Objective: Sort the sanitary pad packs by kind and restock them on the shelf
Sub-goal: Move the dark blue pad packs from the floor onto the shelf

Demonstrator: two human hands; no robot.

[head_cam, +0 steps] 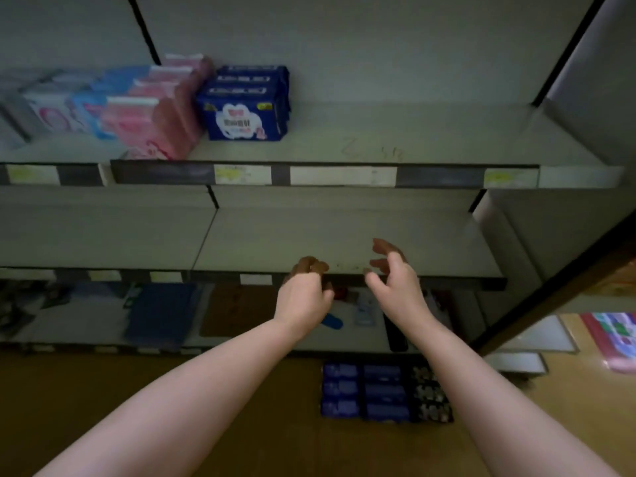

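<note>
On the upper shelf (378, 146) stand rows of pad packs: dark blue packs (246, 108) at the right end, pink packs (151, 122) beside them, light blue and white packs (65, 108) further left. More dark blue packs (364, 392) and dark patterned packs (430, 394) lie in rows on the floor below. My left hand (304, 297) hovers in front of the middle shelf edge with fingers loosely curled, holding nothing. My right hand (395, 273) is beside it, fingers spread and relaxed, also empty.
The middle shelf (344, 242) is bare. The bottom shelf holds flat blue (161, 311) and brown (234, 311) items and small packets. The shelf's dark upright (564, 284) slants at the right, with a colourful pack (616, 339) on the floor beyond it.
</note>
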